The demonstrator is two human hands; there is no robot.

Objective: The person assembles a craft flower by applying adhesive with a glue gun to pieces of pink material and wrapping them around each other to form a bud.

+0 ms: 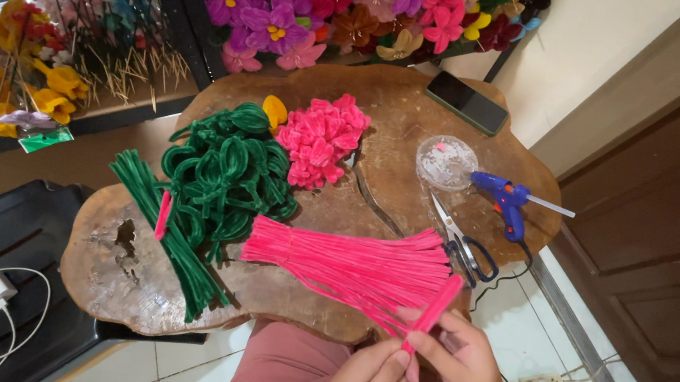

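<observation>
I see my left hand (361,381) and right hand (461,367) both pinching one pink pipe cleaner (433,312) at the table's (134,278) near edge, just beside the pink bundle (357,265).

Head view: looked steeply down from above the wooden slab table (416,123), close over its near edge.
Facing: toward the far flower rack (353,5) beyond the table.

Pipe cleaner bundle (353,267): hot pink. Folded petal cluster (321,138): same pink. Looped stems (226,178) and straight stems (168,235): dark green. Glue gun (507,201): blue. Desk (113,272): mottled brown wood. Phone (466,102): black. Scissors (463,245): black handles.
</observation>
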